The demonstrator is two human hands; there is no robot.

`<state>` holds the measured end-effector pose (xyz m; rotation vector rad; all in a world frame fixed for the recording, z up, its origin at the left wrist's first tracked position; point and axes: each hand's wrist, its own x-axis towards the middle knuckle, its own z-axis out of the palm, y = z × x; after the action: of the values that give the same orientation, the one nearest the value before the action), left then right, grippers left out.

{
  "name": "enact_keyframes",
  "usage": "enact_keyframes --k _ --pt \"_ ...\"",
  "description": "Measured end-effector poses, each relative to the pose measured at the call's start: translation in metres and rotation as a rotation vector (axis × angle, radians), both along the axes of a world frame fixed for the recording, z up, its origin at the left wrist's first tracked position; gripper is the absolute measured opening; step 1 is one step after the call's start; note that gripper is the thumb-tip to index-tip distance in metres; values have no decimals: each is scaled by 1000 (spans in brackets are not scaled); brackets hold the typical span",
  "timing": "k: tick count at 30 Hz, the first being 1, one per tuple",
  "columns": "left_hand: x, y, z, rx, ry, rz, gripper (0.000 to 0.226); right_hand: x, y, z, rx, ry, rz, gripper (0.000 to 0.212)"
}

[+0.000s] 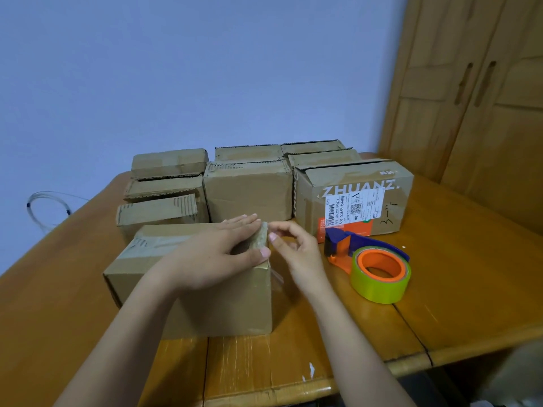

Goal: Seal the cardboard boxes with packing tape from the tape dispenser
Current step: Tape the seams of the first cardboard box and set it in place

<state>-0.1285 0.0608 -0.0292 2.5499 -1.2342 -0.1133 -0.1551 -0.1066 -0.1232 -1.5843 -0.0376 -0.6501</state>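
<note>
Partly hidden box (152, 265), left hand (217, 257) covering

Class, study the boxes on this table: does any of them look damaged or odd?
Yes. The box at the left of the front row has a ragged top flap, its outer paper torn off so the corrugated ribs show near its right end.

A wooden table (470, 259) with an orange-brown top fills the near and middle part of the scene, with a dark seam running across it on the right and a few small white marks near its front edge. Behind it stands a plain pale blue wall (191, 69). At the far right is a wooden wardrobe (476, 83) with two long dark handles, and at the far left a loop of clear tubing (47, 207) sits beside the table.
</note>
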Motion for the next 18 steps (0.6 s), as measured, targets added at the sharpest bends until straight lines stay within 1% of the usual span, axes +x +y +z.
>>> enact_keyframes --k 2,4,7,11,14,16,18 --pt "1 1 -1 -6 5 -8 82 1 1 2 15 0 -33 15" --pt "2 1 -2 -11 7 -11 88 2 2 5 12 14 -80 15" --pt "2 1 -2 3 14 1 82 3 4 4 17 -15 -146 12" --pt "0 0 -1 -4 23 -5 80 1 11 -2 -64 -111 -263 16" --pt "-3 -1 0 8 56 -15 79 0 14 -6 -117 -182 -312 17" --pt "-3 -2 0 11 61 -27 74 1 15 -9 -172 -205 -324 16" --pt "-3 -3 0 16 65 -31 67 -2 17 -12 -276 -230 -355 17"
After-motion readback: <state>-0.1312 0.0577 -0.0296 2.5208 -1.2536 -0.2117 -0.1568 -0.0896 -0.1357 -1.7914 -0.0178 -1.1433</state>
